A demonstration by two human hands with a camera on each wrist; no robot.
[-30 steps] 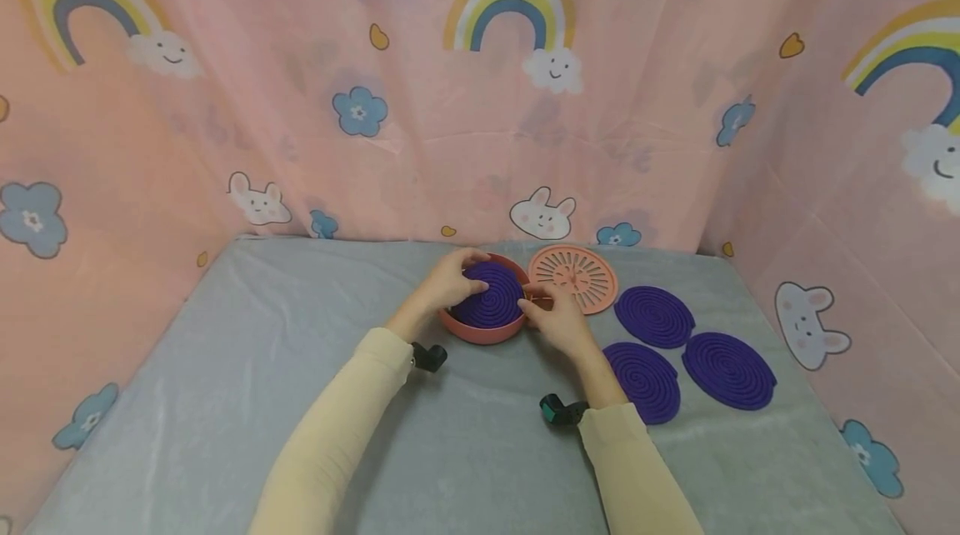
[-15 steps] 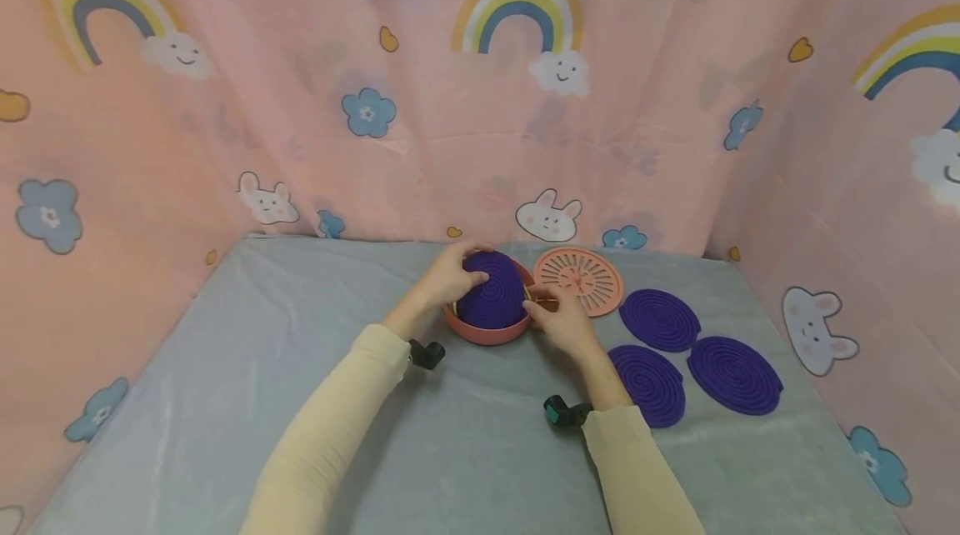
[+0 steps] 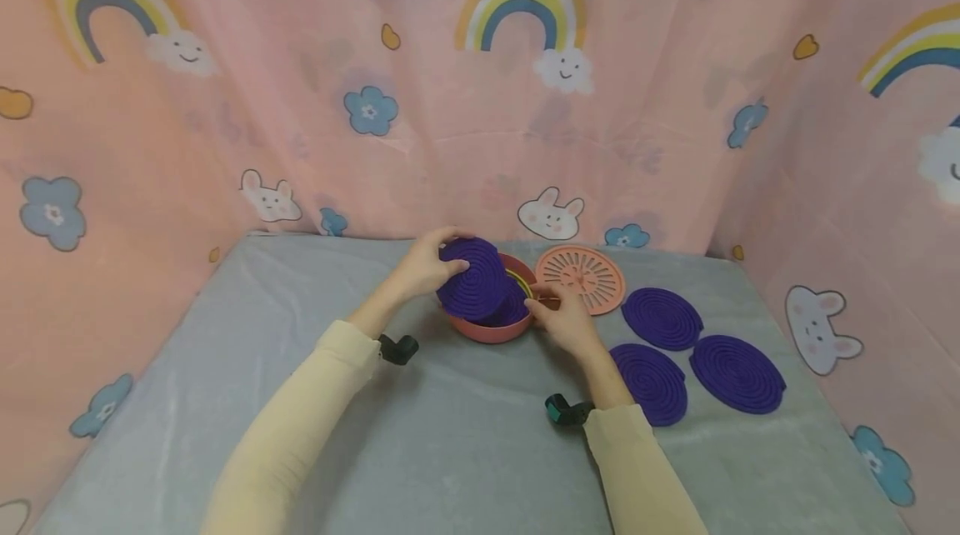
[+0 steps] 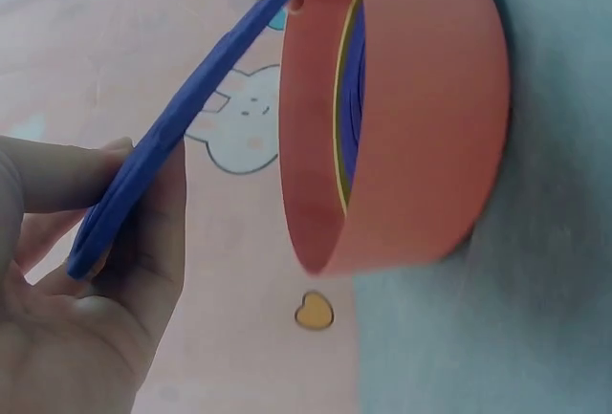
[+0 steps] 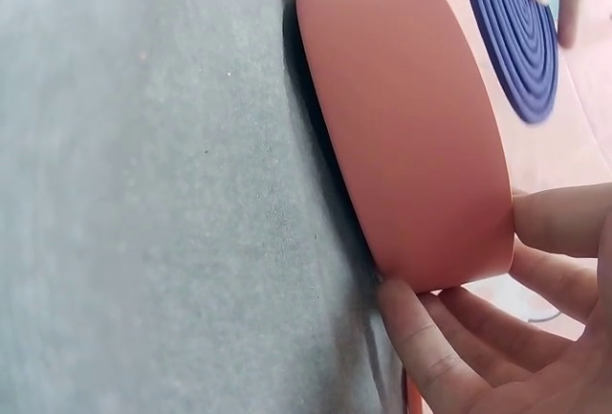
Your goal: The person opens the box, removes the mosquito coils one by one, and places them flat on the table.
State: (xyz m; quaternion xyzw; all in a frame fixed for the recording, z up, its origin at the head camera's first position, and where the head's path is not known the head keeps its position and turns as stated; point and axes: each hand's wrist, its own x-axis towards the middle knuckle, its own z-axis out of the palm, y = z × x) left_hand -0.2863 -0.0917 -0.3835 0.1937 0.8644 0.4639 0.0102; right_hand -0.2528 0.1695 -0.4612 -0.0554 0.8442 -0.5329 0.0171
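Now the dark-purple, spiral-ridged round disc [image 3: 478, 283] has risen, tilted, over the round salmon-pink bowl [image 3: 491, 335] near the desk's [image 3: 465, 443] far edge, exposing another purple disc [image 3: 513, 307] inside. Left grip [image 3: 420, 270]: barely parted, pinching the lifted disc; right grip [image 3: 564, 320]: wider, holding the bowl's side.

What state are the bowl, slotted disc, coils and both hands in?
Pink bowl: upright, uncovered.
Slotted disc: lying flat, off the bowl.
Held coil: tilted.
Coil inside bowl: partly hidden.
Three other coils: flat on the table.
Left hand: pinching the held coil.
Right hand: gripping the bowl's side.
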